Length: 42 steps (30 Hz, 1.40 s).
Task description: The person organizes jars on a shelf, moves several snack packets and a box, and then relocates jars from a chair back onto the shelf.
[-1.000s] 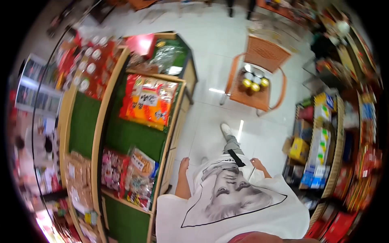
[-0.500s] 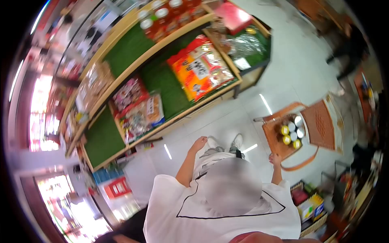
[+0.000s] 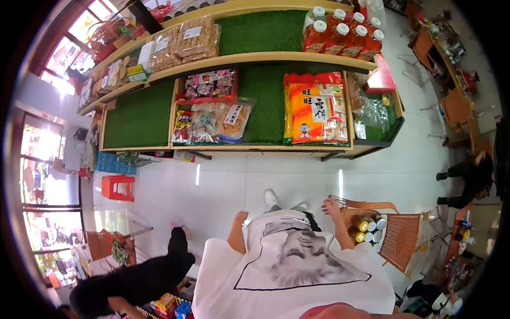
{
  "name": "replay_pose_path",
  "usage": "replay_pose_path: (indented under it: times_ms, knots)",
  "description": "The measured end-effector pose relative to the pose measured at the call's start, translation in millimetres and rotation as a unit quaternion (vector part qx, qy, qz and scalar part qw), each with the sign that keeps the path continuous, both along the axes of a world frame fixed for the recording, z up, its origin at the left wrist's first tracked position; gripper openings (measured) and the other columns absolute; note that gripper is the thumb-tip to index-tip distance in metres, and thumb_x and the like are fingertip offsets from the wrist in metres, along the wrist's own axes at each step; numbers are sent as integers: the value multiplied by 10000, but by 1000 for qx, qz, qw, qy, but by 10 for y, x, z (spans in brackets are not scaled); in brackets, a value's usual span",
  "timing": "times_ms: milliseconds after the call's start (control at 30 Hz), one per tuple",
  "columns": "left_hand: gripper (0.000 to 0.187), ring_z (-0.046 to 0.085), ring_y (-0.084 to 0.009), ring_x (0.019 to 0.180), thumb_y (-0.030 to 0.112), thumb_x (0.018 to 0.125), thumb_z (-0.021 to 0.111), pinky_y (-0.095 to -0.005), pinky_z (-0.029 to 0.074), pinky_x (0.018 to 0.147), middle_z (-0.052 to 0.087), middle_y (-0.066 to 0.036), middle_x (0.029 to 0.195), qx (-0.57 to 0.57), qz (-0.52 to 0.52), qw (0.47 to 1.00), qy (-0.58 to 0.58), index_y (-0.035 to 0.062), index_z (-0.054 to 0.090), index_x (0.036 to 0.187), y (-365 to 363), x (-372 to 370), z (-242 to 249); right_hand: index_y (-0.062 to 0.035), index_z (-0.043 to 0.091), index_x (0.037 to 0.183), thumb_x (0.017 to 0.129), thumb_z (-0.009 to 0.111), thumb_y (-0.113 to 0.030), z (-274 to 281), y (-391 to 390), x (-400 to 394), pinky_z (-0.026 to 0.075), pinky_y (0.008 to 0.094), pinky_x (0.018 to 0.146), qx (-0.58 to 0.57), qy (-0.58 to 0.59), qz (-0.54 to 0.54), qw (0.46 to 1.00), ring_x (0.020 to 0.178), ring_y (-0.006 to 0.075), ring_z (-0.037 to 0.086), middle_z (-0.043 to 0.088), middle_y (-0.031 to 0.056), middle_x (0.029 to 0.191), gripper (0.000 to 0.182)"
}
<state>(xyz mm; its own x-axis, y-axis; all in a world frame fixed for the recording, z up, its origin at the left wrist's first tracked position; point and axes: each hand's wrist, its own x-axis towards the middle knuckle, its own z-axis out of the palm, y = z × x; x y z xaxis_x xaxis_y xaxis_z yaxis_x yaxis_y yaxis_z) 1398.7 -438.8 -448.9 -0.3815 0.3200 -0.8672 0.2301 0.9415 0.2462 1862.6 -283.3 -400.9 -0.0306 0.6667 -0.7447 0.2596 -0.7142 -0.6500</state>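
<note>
My left hand [image 3: 241, 217] hangs beside the white shirt, over the floor; its fingers are too small and hidden to make out. Near the chair, my right hand [image 3: 330, 207] is raised with fingers apart and nothing in it. Yellow-topped and silver cans [image 3: 370, 229] stand on the seat of the rattan chair [image 3: 405, 238]. Ahead is a green-lined wooden shelf [image 3: 265, 114]. An orange and red snack bag [image 3: 316, 111] lies on its lower level, with smaller snack bags [image 3: 218, 121] further left. Neither hand touches the shelf.
Red bottles with white lids [image 3: 342, 34] and brown packets [image 3: 194, 40] stand on the upper shelf. A red stool [image 3: 118, 188] is at the left. A person in black [image 3: 138, 279] is at the lower left, and another [image 3: 466, 178] sits at the far right.
The view has turned, so the shelf now runs level across the top. My right hand has its fingers spread and appears higher beside the chair. More of the person in black shows at the lower left.
</note>
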Motion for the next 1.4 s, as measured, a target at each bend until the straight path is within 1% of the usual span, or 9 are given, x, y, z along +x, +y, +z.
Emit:
replay_pose_path:
  times_ms: [133,300,433,500,600,933,1167,1300,1400]
  knots:
    - [484,581,-275,843,403,840,544,-443,488,642,576,-106,1083,-31,30,994,-97,84,510,1203,360,-85,-187,-93,588,1093,870,593,-352,93,210,-173,512,317,613,-48,-26,45,998,723,168,637,662,66,916,342]
    - [506,562,-225,939,426,841,553,-374,471,749,585,-61,1119,173,92,960,-200,113,525,1237,1351,175,-45,-96,615,1045,841,605,-320,133,873,-51,489,307,599,-79,-88,14,993,662,133,570,619,18,835,304]
    - [534,569,-212,995,416,864,564,-355,476,789,591,-53,1168,272,55,939,-201,104,510,1294,2443,519,-13,-51,636,981,845,598,-253,-29,1865,268,442,253,532,43,-64,-28,997,611,105,509,587,19,784,246]
    - [518,568,-207,1008,364,876,594,-342,464,844,592,-64,1170,337,28,928,-159,78,502,1299,2889,738,14,5,646,958,817,658,-282,-319,2438,376,470,393,802,188,-194,-12,963,873,323,634,675,183,923,321]
    - [569,570,-241,1069,271,851,667,-320,447,910,584,-138,1209,385,25,916,-111,18,463,1317,3487,1040,274,5,600,1111,847,650,-300,-129,3199,223,473,345,805,261,-254,45,930,893,247,618,664,144,915,406]
    - [734,484,-252,1146,295,779,741,-343,388,994,436,-195,1336,392,152,893,-159,-2,406,1362,4621,1519,61,30,539,1207,854,667,-424,-480,4240,125,451,269,807,165,-80,-2,983,920,154,574,628,88,1016,589]
    - [611,637,-202,904,237,748,770,-306,513,780,658,-138,1053,384,186,900,-91,-41,521,1231,4949,1483,-208,26,561,1154,816,720,-416,128,4509,-19,503,293,730,85,-19,19,996,880,170,620,632,106,1020,579]
    - [585,607,-218,907,338,720,787,-330,493,801,653,-142,1020,394,248,848,-254,-6,581,1146,4849,1373,733,-1,569,1137,800,750,-357,582,4423,-307,544,306,708,35,145,-65,987,866,163,639,644,75,991,523]
    - [624,564,-265,937,444,696,777,-373,466,850,624,-153,916,345,79,932,-82,43,587,1135,4668,1164,571,1,574,1205,860,698,-307,523,4224,-330,518,274,755,47,148,-40,987,898,145,623,644,56,1056,479]
